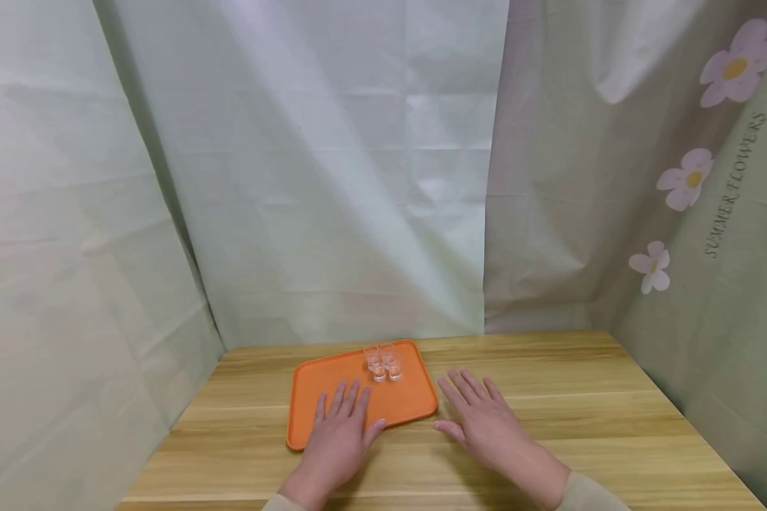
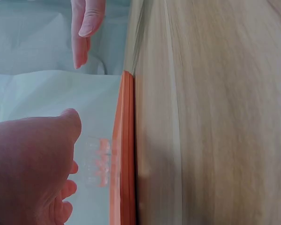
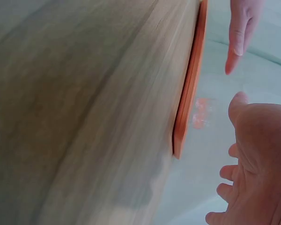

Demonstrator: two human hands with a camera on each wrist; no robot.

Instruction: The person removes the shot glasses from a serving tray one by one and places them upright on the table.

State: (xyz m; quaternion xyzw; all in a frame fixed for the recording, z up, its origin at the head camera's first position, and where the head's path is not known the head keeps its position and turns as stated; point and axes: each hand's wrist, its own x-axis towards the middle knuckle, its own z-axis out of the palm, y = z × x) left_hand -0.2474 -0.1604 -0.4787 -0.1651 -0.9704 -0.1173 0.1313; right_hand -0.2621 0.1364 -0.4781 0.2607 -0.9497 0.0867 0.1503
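An orange tray [image 1: 332,394] lies at a slant on the wooden table. Several small clear glasses [image 1: 383,360] stand grouped near its far right corner. My left hand [image 1: 343,433] hovers over the tray's near edge with fingers straight and spread, holding nothing. In the left wrist view that hand [image 2: 33,164] appears above the level of the tray rim [image 2: 126,154]. To the right of the tray, my right hand [image 1: 486,426] is held over the table, palm down and fingers extended, with nothing in it. The glasses [image 3: 201,112] show beyond the tray in the right wrist view.
The wooden table [image 1: 581,397] stretches out on both sides of the tray. Pale fabric curtains [image 1: 332,177] close off the back and both sides, and the right one carries printed flowers [image 1: 685,179] and lettering.
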